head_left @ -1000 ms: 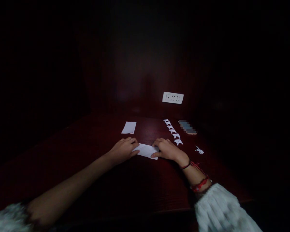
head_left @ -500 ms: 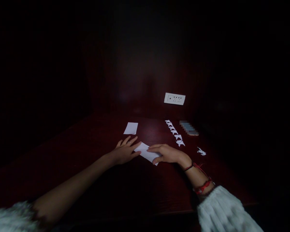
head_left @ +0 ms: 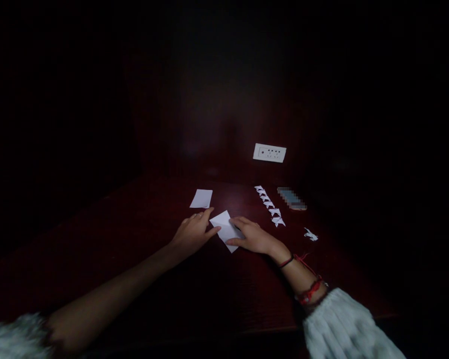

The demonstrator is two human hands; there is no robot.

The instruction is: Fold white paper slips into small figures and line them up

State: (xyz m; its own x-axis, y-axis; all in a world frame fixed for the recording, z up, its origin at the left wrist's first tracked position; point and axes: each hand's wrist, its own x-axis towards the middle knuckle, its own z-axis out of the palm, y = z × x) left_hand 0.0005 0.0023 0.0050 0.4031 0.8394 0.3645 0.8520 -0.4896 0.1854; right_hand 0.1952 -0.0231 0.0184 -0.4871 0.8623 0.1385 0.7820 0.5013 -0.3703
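A white sheet of paper (head_left: 224,230) lies turned like a diamond on the dark red table between my hands. A crease runs across it. My left hand (head_left: 192,232) is at its left corner, thumb on or beside the edge, index finger stretched forward off the sheet, other fingers partly bent. My right hand (head_left: 256,237) holds the right side, thumb and fingers apart on its surface; that corner is hidden under the palm.
Beyond my left hand lies a small stack of white paper (head_left: 201,198). A row of folded paper pieces (head_left: 268,204) runs along the right, with a phone (head_left: 292,198) beside it and a crumpled white scrap (head_left: 311,234) nearer. A socket panel (head_left: 270,153) is on the back wall.
The paper has turned and shows a wider, diamond-like face. My left hand's fingers have drawn closer together, and my right hand has shifted slightly left.
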